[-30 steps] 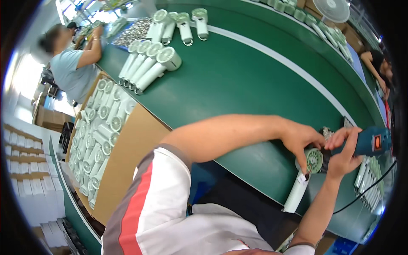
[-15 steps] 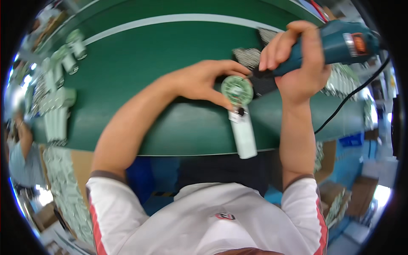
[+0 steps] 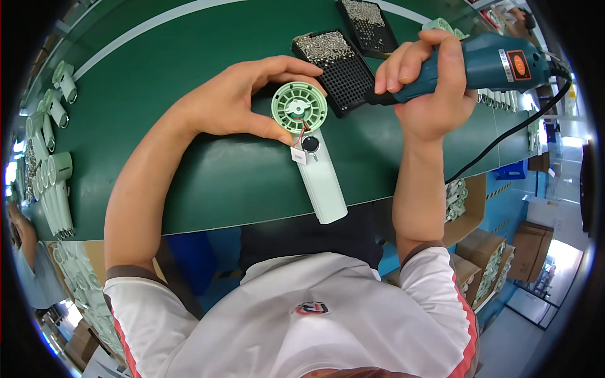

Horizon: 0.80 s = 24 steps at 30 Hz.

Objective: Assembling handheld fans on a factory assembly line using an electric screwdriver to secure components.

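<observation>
My left hand (image 3: pixel 236 101) curls its thumb and fingers around the round head of a pale green handheld fan (image 3: pixel 323 183). The head faces up, showing a slotted ring, a central motor part, thin wires and a small white tag. Its smooth handle slants toward the table's front edge, with a dark round spot near the top. In my right hand (image 3: pixel 435 94) is a teal electric screwdriver (image 3: pixel 488 63), held level, its black nose pointing left. That nose is over the right edge of a black screw tray (image 3: pixel 348 85), a little apart from the fan; its bit is hard to make out.
A second black screw tray (image 3: pixel 372 34) lies farther back. Pale green fan parts (image 3: pixel 58 183) stand along the left side, with more at right. The screwdriver's black cord (image 3: pixel 504 145) loops down at right. Cartons (image 3: pixel 482 252) stand below the table.
The view has shifted, so fan, hands and trays appear farther left and up. My hands look slightly farther apart, the screwdriver's nose away from the fan head. Both grips stay the same.
</observation>
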Available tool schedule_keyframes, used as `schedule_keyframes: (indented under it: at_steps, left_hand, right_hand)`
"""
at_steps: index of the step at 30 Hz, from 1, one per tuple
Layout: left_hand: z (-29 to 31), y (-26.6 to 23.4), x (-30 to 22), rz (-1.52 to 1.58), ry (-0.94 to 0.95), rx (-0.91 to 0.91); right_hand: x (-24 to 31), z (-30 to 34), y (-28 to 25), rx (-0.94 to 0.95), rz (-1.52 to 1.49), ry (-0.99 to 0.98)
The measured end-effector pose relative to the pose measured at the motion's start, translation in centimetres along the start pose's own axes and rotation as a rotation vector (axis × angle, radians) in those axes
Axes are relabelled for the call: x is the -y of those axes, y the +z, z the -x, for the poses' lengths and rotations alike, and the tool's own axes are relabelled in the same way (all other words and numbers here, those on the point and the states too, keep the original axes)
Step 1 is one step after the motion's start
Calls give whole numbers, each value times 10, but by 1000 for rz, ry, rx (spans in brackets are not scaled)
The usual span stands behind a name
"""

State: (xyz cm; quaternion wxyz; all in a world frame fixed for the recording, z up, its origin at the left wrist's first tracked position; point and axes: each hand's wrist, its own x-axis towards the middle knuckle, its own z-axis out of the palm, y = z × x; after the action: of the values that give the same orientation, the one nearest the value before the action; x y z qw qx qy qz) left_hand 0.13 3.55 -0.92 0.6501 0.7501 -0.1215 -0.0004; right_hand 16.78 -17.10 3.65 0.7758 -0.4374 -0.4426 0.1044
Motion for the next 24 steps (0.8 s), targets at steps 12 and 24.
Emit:
schedule_keyframes:
  at_steps: [12,24]
  left_hand:
    - [0,0,-1,-1,7,-16]
    - [0,0,2,16,26,-12]
  right_hand:
    - [12,4,36,-274,-48,145]
    - [-5,0,11,-11,55,-56]
